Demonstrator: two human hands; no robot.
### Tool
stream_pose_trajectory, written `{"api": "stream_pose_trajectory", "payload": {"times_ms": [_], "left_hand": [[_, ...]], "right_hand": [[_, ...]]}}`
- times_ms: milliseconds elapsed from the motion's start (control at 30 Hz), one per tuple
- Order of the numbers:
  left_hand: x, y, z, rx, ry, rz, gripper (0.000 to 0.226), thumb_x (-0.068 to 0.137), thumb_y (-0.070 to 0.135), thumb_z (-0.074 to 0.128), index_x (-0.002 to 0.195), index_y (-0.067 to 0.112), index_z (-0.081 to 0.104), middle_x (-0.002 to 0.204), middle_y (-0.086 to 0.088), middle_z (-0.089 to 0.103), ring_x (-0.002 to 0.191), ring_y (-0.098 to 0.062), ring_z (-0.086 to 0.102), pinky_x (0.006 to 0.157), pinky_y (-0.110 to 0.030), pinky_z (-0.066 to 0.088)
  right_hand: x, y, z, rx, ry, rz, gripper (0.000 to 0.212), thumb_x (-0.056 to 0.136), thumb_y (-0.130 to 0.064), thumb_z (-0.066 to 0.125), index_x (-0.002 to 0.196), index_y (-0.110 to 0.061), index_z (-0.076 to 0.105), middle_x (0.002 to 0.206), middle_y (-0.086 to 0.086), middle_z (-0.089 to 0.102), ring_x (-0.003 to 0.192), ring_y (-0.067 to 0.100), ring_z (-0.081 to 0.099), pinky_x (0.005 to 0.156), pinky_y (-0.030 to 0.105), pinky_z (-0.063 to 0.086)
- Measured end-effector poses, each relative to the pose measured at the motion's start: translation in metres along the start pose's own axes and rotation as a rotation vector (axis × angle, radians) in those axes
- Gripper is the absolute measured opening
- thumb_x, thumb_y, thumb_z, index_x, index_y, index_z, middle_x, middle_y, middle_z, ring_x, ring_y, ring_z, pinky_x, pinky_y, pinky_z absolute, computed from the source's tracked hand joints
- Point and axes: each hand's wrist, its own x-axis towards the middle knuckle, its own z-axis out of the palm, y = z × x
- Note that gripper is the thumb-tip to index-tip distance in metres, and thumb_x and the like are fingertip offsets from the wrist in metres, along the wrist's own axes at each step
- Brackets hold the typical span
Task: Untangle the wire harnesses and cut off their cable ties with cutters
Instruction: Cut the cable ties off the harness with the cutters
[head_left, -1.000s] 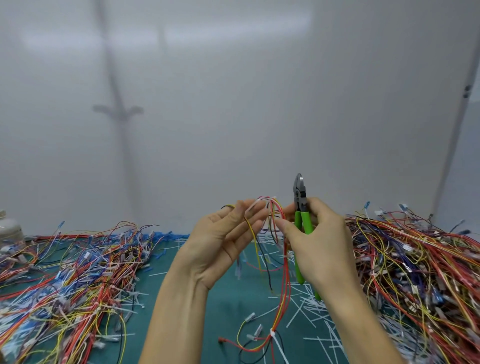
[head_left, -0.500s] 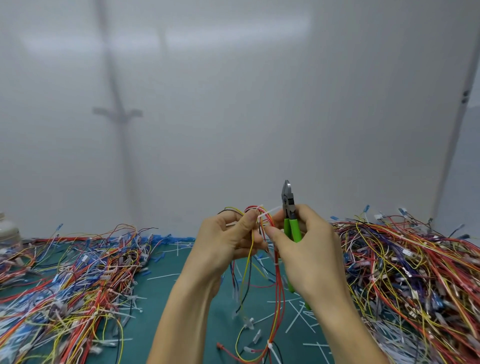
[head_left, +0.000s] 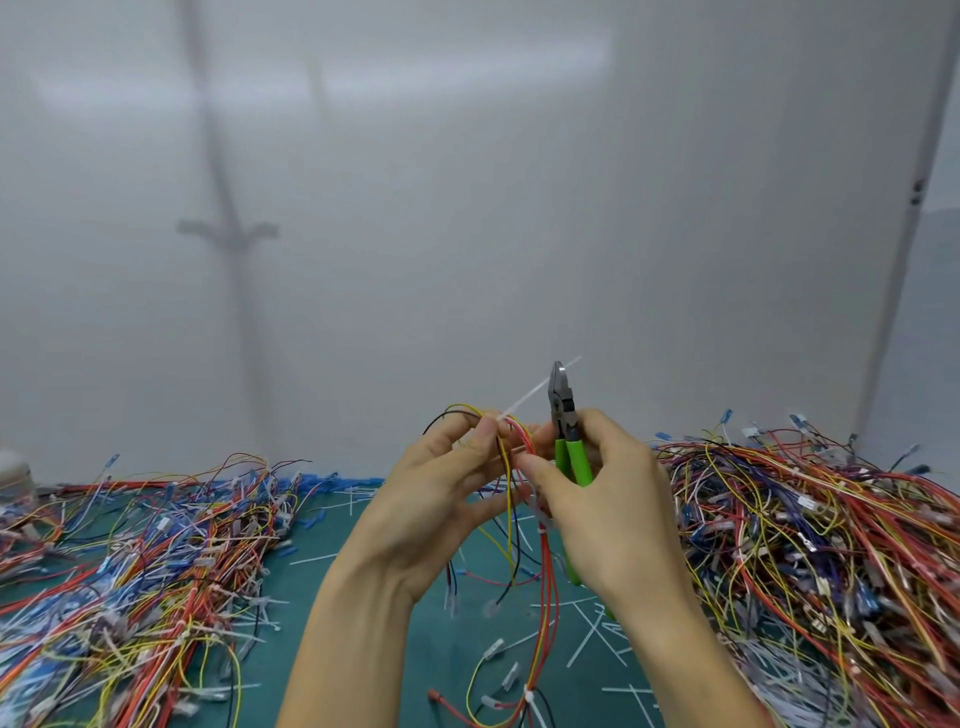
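Left hand (head_left: 441, 499) pinches harness (head_left: 514, 457) w/ cable tie (head_left: 524, 402) up; right hand (head_left: 608, 499) clamped on cutters (head_left: 563, 415). Nip tie only, clear of wires.

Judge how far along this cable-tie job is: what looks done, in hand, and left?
Done: cut white tie scraps litter the green mat. In hand: the left hand pinches a wire harness with its white cable tie sticking up; the right hand holds green-handled cutters. Left: a large tangled pile on the right.
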Motion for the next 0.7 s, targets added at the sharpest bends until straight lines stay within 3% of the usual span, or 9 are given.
{"api": "stream_pose_trajectory", "payload": {"times_ms": [100, 267, 433, 567, 700], "left_hand": [[0.002, -0.001, 0.001, -0.052, 0.037, 0.002, 0.021, 0.091, 0.026, 0.057, 0.100, 0.008, 0.057, 0.114, -0.014, 0.071, 0.102, -0.020, 0.070, 0.073, -0.030, 0.057], [0.006, -0.005, 0.003, 0.124, 0.226, 0.078, 0.023, 0.081, 0.033, 0.063, 0.085, 0.010, 0.063, 0.078, -0.002, 0.068, 0.078, -0.012, 0.066, 0.067, -0.027, 0.053], [0.007, -0.004, 0.001, 0.257, 0.360, 0.189, 0.016, 0.092, 0.020, 0.061, 0.084, 0.008, 0.068, 0.076, -0.004, 0.070, 0.075, -0.015, 0.068, 0.074, -0.028, 0.058], [0.005, -0.003, 0.001, 0.330, 0.357, 0.220, 0.015, 0.094, 0.014, 0.060, 0.084, 0.009, 0.070, 0.078, -0.008, 0.075, 0.075, -0.018, 0.072, 0.071, -0.023, 0.059], [0.005, -0.004, 0.002, 0.373, 0.350, 0.239, 0.010, 0.092, 0.010, 0.063, 0.086, 0.007, 0.070, 0.074, -0.006, 0.074, 0.069, -0.017, 0.071, 0.070, -0.024, 0.059]], "right_hand": [[-0.002, 0.000, 0.003, -0.009, -0.044, -0.003, 0.017, 0.080, -0.023, 0.077, 0.078, -0.032, 0.062, 0.070, -0.014, 0.067, 0.064, 0.010, 0.061, 0.059, 0.024, 0.049], [-0.004, -0.004, 0.005, -0.055, -0.142, 0.007, 0.010, 0.089, -0.037, 0.065, 0.083, -0.028, 0.064, 0.071, -0.008, 0.067, 0.066, 0.017, 0.064, 0.065, 0.035, 0.053], [0.000, -0.009, -0.002, -0.066, -0.264, 0.045, 0.048, 0.093, -0.059, 0.042, 0.082, -0.017, 0.064, 0.074, 0.006, 0.064, 0.074, 0.032, 0.062, 0.075, 0.049, 0.054], [0.002, -0.006, -0.010, -0.194, -0.356, 0.029, 0.049, 0.095, -0.056, 0.028, 0.077, -0.026, 0.062, 0.067, -0.010, 0.056, 0.073, 0.020, 0.062, 0.078, 0.043, 0.053], [0.003, -0.003, -0.014, -0.245, -0.374, 0.000, 0.049, 0.094, -0.057, 0.028, 0.075, -0.026, 0.062, 0.069, -0.009, 0.058, 0.073, 0.020, 0.063, 0.075, 0.042, 0.053]]}}
